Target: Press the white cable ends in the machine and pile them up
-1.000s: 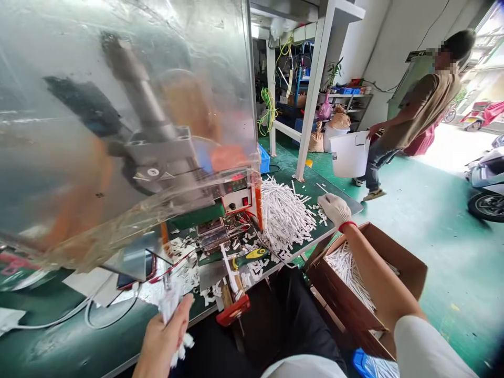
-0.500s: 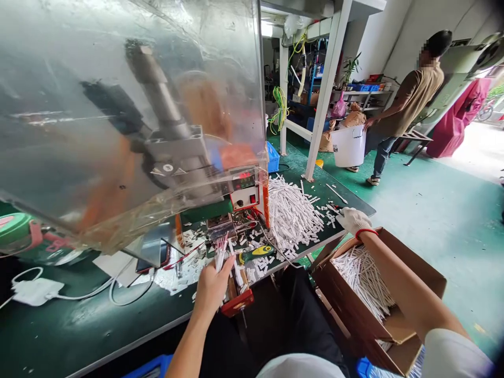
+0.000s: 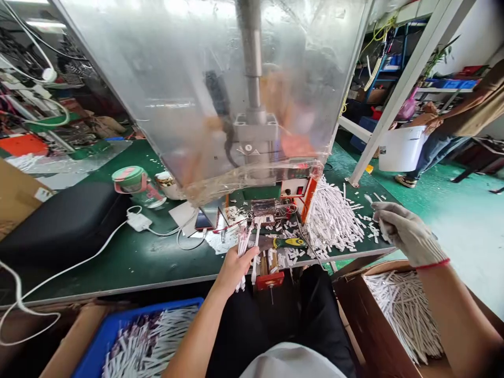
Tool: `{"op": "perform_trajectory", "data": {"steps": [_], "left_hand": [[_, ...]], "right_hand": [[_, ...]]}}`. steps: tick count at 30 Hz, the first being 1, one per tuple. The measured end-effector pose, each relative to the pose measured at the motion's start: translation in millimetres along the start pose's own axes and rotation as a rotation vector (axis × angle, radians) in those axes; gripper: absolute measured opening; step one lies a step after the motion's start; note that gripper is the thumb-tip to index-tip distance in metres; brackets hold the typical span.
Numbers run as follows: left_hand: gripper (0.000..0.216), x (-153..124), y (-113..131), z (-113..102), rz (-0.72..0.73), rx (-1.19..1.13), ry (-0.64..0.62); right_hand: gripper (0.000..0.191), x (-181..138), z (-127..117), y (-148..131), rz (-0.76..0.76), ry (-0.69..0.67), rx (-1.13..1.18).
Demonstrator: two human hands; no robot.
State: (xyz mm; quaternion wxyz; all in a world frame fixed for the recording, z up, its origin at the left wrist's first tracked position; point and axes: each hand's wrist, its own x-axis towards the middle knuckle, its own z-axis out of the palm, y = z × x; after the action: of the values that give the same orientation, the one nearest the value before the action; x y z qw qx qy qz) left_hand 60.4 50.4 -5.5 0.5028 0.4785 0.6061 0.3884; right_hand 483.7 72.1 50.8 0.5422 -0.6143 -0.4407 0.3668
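My bare left hand (image 3: 236, 268) is closed around a bundle of thin white strips (image 3: 244, 239), whose upper ends fan out toward the machine's metal fixture (image 3: 263, 212). One strip stands apart by the thumb. Below the fixture, a red-ended vise-like block (image 3: 270, 280) sits at the table's front edge, beside my left hand. My right hand (image 3: 409, 233), in a white knit glove, is over the table's right end with its fingers curled together. What they hold, if anything, I cannot make out. A heap of short white pieces (image 3: 333, 218) lies to its left.
A clear plastic guard (image 3: 177, 105) hangs before the press. A yellow-green handled tool (image 3: 290, 242) lies near the block. Strips fill a cardboard box (image 3: 354, 320) at right and a blue bin (image 3: 94, 336) at left. Another person (image 3: 468, 121) holds a white bucket (image 3: 401, 149).
My view has swung left, bringing the blue bin and black case into sight. My left hand still grips the bundle. The gloved right hand stays near the table's right end, fingers now curled.
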Motion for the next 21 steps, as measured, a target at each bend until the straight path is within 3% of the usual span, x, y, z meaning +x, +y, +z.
{"op": "perform_trajectory", "data": {"steps": [3,5,9,12,16,21], "left_hand": [[0.042,-7,-6,-8,-0.005,-0.001,0.025],[0.039,-10,-9,-12,-0.012,-0.010,0.034],[0.038,-15,-14,-17,-0.009,-0.025,0.055],[0.040,-18,-18,-19,0.022,-0.044,0.071],[0.038,-24,-22,-22,0.018,-0.081,0.090],[0.039,-26,-29,-27,-0.009,-0.076,0.093]], "right_hand": [[0.034,-30,40,-13,0.122,-0.197,0.181],[0.036,-51,79,-14,0.111,-0.216,0.164],[0.030,-73,163,9,0.109,-0.331,-0.013],[0.025,-74,210,28,0.203,-0.457,-0.055],[0.023,-72,242,31,0.422,-0.508,0.074],[0.019,-71,251,25,0.469,-0.505,0.117]]}}
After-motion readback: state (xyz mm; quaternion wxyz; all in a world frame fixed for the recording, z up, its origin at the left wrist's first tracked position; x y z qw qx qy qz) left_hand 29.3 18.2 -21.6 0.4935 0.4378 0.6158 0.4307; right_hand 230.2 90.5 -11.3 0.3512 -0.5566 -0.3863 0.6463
